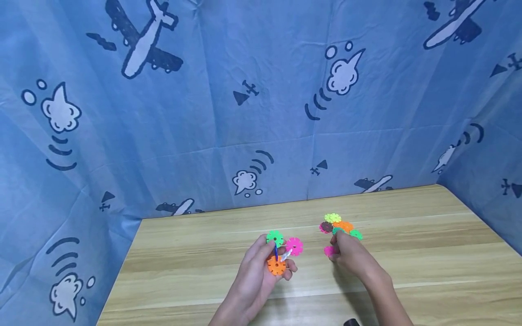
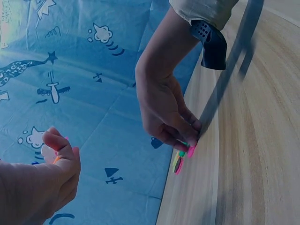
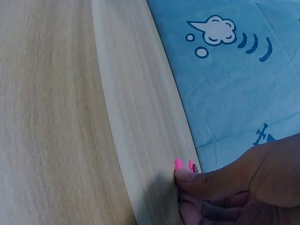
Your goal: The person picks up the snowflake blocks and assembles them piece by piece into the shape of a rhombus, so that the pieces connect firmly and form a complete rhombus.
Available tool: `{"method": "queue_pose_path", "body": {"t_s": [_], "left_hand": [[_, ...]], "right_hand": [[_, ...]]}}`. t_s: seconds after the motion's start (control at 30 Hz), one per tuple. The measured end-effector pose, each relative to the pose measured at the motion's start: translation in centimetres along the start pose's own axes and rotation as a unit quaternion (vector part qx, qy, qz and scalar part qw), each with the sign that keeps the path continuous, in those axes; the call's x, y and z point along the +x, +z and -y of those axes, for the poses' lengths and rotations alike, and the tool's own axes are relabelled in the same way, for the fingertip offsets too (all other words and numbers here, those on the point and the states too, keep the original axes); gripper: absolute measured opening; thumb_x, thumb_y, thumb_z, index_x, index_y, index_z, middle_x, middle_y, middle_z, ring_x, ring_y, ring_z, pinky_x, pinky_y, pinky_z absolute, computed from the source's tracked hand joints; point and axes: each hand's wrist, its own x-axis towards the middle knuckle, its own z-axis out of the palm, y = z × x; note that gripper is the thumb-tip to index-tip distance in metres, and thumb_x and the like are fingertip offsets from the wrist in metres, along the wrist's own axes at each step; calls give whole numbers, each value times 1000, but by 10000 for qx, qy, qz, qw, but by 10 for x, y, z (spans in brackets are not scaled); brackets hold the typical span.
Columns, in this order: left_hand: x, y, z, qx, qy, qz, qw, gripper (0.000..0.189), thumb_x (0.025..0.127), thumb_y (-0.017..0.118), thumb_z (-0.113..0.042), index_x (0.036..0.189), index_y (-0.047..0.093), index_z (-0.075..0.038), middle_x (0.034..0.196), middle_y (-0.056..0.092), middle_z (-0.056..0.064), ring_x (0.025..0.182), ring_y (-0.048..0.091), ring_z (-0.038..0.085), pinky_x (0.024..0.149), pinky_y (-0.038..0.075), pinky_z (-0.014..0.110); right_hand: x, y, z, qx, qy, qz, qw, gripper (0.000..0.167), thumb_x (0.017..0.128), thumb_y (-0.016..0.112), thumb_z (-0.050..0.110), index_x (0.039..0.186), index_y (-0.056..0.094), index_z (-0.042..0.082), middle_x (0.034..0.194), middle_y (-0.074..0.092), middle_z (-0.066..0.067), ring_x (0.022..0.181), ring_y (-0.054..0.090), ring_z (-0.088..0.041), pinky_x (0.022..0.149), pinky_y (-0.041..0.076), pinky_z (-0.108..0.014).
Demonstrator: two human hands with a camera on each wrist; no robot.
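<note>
My left hand (image 1: 254, 269) holds several notched interlocking discs joined into one piece. In it a green disc (image 1: 275, 238) is at the top, a pink disc (image 1: 294, 246) to the right and an orange disc (image 1: 277, 266) below, with blue and white ones edge-on between them. Farther right, my right hand (image 1: 354, 254) reaches down to the table and pinches a loose pink disc (image 1: 329, 251) between thumb and fingers. In the right wrist view the thumb lies against that pink disc (image 3: 178, 164). Its far side is hidden by the fingers.
Just beyond the right hand lies a small pile of discs: yellow (image 1: 333, 218), brown (image 1: 326, 227), orange (image 1: 345, 225) and green (image 1: 356, 234). The wooden table (image 1: 183, 262) backs onto a blue printed curtain (image 1: 277, 113). A black object (image 1: 351, 322) shows at the bottom edge.
</note>
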Motion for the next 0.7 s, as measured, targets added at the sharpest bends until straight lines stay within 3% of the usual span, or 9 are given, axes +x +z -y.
{"method": "queue_pose_path", "body": {"t_s": [0.1,0.23,0.37,0.5,0.7], "left_hand": [[0,0,0,33,-15,4,10000,15,115,40,-19,117,49,-8,112,49,7,88,62,20,71,48,21],[0,0,1,88,-63,42,9999,17,115,42,-20,119,51,-7,113,52,7,89,64,19,71,49,21],[0,1,2,143,-149,34,9998,20,114,43,-21,123,50,-5,113,54,7,89,65,19,70,50,21],[0,1,3,206,-241,-7,9995,21,114,45,-22,124,51,-5,115,58,7,87,66,19,69,51,21],[0,1,4,310,-240,12,9992,21,115,45,-23,123,52,-5,115,59,7,83,68,18,67,51,20]], "right_hand": [[1,1,0,-59,30,-76,9999,19,87,77,-9,102,66,-8,90,68,-7,83,60,-19,78,60,-38],[0,2,-1,76,-99,-70,9999,20,85,82,-5,96,65,-4,86,66,-6,79,57,-18,70,55,-31],[0,2,-2,406,-112,69,9991,21,89,79,-6,96,60,1,86,64,-5,79,55,-18,66,48,-26],[0,0,-3,722,-108,85,9973,22,92,79,-3,96,59,4,90,71,-6,83,64,-19,67,52,-27],[0,-6,-1,1339,-670,-236,9884,20,90,79,-7,92,62,4,125,71,-27,91,72,-21,74,62,-29]]}}
